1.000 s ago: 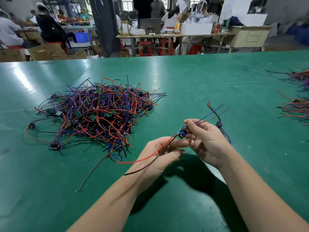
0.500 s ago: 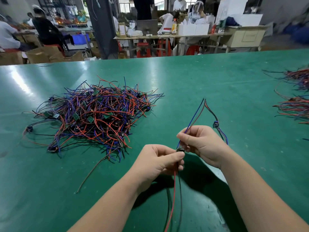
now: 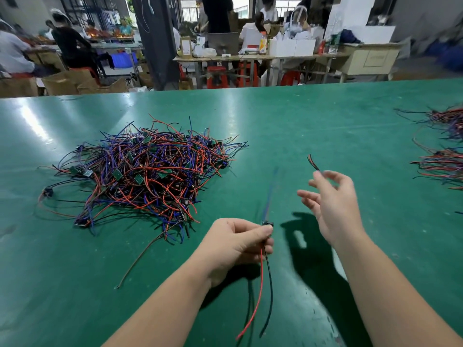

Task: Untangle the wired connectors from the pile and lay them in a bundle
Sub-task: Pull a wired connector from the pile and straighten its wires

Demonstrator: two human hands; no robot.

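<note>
Wired connectors (image 3: 150,171) with red, blue and black leads are mostly lying tangled together on the green desk (image 3: 300,121). The left hand (image 3: 235,244) is pinching one freed black connector (image 3: 267,224), its leads hanging down. The right hand (image 3: 333,204) is spreading its fingers (image 3: 316,177) loosely, gripping nothing I can make out. Sorted wire bundles (image 3: 443,166) are lying far right, so most of the work is seemingly remaining.

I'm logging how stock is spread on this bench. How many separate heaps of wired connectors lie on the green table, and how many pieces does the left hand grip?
Large tangled pile of red, blue and black wired connectors, left: 1
Smaller wire heaps at the right edge: 2
Black connector with red and black wires, held by the left hand: 1
Total: 4
</note>
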